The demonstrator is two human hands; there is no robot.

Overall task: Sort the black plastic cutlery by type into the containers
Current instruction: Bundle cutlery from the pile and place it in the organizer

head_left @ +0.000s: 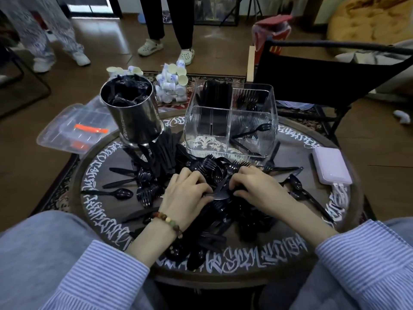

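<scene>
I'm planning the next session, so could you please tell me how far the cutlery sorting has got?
Early. Done: some pieces stand in the clear ribbed plastic divided container. In hand: left hand and right hand gather from the heap of black plastic cutlery. Left: most of that heap.

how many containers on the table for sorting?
2. A round metal canister at the table's far left, stuffed with black items, and a clear plastic divided organizer at far centre-right, with cutlery in some compartments. Both hands are in the pile.

dim indoor light | glare on floor (107, 34) | wide-angle bending at edges | mild overall softness
</scene>
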